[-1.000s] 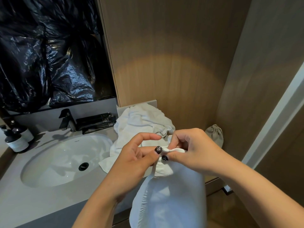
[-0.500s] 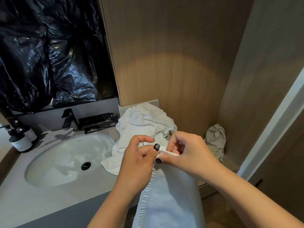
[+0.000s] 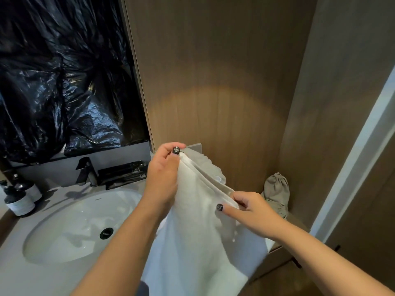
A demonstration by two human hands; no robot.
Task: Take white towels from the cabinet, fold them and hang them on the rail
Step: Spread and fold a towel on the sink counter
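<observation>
The white towel (image 3: 198, 231) is held up beside the sink (image 3: 81, 227), in front of the wooden wall, with its top edge pinched by the left hand (image 3: 163, 178) and the right hand (image 3: 252, 212) (each between thumb and fingers). The edge should be pulled tight and level, so the corners can be matched for a neat fold.

left grip (image 3: 163, 174): raised, pinching | right grip (image 3: 249, 208): lower, pinching

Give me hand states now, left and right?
Left hand: pinching the white towel at its upper edge.
Right hand: pinching the same towel edge, lower and to the right.
</observation>
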